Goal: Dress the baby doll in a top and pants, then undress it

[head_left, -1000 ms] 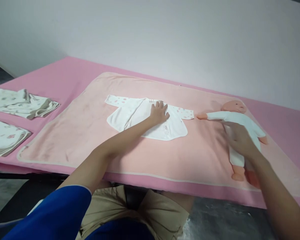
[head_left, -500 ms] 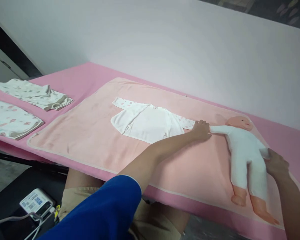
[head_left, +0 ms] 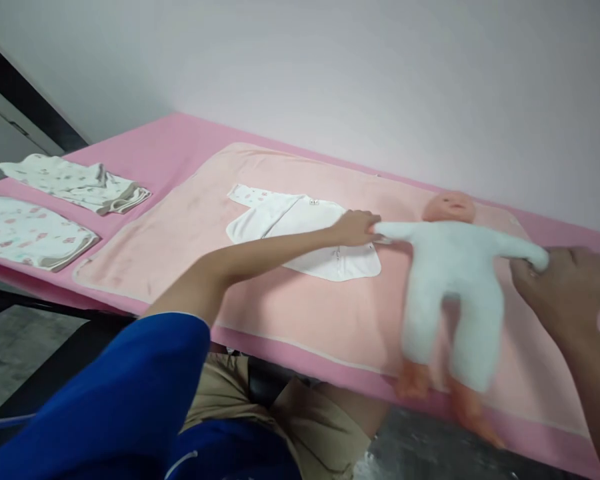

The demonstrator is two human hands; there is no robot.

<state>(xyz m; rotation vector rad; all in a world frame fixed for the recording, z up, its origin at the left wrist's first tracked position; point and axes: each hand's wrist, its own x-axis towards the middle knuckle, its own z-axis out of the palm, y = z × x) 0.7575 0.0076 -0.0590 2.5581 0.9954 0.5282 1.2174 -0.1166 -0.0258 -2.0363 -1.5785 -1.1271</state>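
Observation:
A baby doll [head_left: 453,260] with a white cloth body is stretched by its arms between my two hands, a little blurred and seemingly raised off the blanket. My left hand [head_left: 356,228] is closed on the end of one doll arm, in front of the baby shirt's sleeve. My right hand [head_left: 563,283] grips the end of the other arm. Under and beside my left forearm a white baby shirt [head_left: 325,263] lies spread flat, one patterned sleeve reaching to the left; the other sleeve is mostly hidden.
A peach blanket [head_left: 180,253] covers much of the pink table [head_left: 150,143], which meets a pale wall [head_left: 300,80] at the back. Folded patterned baby clothes [head_left: 75,180] and another folded patterned garment [head_left: 30,230] lie at the left end.
Both hands have brought the doll to the left, toward the shirt, and it now looks lifted and more upright. My left hand now overlaps the shirt's right side. The view has shifted slightly.

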